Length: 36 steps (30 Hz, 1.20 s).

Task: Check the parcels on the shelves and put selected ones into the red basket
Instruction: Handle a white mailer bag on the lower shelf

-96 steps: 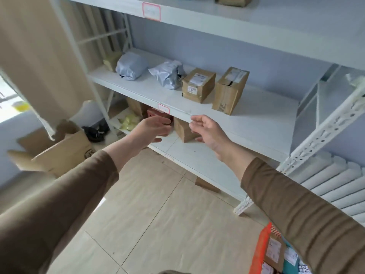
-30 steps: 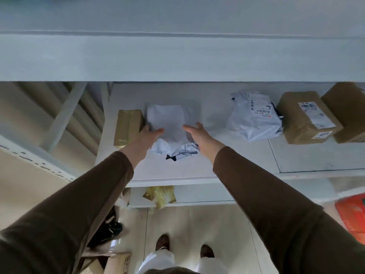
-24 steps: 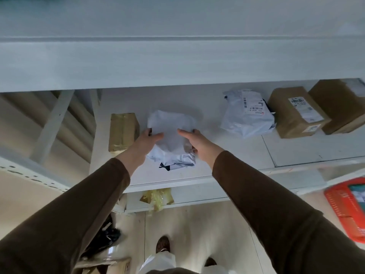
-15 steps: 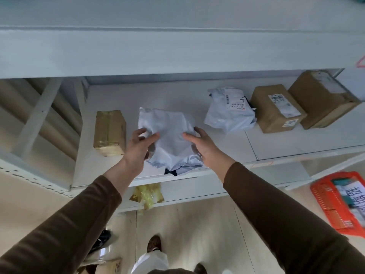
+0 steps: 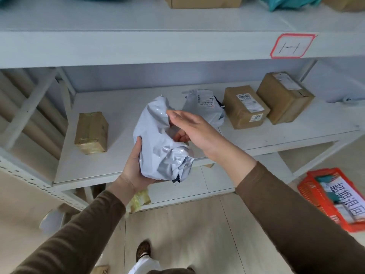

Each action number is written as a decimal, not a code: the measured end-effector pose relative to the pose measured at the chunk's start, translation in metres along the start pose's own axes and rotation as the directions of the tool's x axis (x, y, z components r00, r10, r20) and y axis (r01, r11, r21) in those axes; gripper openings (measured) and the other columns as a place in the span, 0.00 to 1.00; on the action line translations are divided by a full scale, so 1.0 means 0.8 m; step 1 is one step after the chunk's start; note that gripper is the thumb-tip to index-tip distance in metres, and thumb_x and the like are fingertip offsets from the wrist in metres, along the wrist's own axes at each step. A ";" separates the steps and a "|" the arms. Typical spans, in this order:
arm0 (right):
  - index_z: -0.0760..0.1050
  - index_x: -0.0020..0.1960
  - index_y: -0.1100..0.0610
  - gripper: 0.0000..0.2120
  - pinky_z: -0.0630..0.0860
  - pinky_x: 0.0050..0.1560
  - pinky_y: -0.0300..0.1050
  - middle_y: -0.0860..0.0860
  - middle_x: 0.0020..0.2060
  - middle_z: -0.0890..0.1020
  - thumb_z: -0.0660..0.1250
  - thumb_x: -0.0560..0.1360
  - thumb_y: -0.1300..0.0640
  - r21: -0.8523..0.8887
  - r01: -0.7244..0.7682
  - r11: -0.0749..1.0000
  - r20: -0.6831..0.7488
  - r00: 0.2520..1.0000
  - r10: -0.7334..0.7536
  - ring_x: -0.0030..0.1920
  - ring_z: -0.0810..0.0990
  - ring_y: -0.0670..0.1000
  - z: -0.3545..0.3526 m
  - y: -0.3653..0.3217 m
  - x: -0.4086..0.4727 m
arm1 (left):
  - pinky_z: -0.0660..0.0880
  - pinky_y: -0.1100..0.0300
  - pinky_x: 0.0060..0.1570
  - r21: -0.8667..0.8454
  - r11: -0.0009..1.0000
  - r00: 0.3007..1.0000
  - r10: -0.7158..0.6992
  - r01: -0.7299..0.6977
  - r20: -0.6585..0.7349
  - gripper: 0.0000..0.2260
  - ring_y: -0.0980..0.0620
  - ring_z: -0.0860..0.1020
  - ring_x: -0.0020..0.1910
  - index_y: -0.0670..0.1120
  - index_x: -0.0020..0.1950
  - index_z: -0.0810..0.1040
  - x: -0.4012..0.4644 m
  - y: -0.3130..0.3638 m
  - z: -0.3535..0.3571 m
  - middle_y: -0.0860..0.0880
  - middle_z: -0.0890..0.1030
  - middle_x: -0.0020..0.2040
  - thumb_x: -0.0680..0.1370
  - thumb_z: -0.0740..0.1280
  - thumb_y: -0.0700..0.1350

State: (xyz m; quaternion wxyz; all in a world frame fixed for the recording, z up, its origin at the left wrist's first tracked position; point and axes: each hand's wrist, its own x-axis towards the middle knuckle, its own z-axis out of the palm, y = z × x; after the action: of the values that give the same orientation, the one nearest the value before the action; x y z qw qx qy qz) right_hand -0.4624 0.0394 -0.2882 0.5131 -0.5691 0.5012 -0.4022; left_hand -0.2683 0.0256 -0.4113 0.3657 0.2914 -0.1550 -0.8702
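Note:
A crumpled pale grey plastic mail bag is held upright in front of the middle shelf, off its surface. My left hand cups it from below and the left side. My right hand grips its right side, thumb on the front near the top, fingers curled behind. The red basket stands on the floor at the lower right, with parcels and a printed sheet inside.
On the middle shelf lie a taped brown box at left, a second grey mail bag and two cardboard boxes at right. The top shelf holds more parcels and a red-framed label. A lower shelf carries a yellowish packet.
Both hands have lifted the grey mail bag off the middle shelf and turned it upright toward me. The view has pulled back, showing the top shelf and more of the red basket.

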 end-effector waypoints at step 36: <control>0.71 0.75 0.52 0.35 0.75 0.69 0.62 0.55 0.67 0.82 0.78 0.70 0.51 0.659 -0.176 0.731 -0.042 0.962 0.269 0.69 0.79 0.57 -0.023 0.133 -0.018 | 0.51 0.43 0.82 0.921 -0.382 0.555 0.752 -0.073 0.356 0.38 0.39 0.54 0.84 0.46 0.80 0.59 -0.024 0.011 -0.014 0.42 0.57 0.83 0.74 0.74 0.33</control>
State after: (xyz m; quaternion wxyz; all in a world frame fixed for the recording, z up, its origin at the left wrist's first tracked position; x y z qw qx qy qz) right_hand -0.4997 0.0536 -0.3897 0.6877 -0.2629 0.4285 -0.5238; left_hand -0.2459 0.0327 -0.4085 0.3661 0.5524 -0.7411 -0.1082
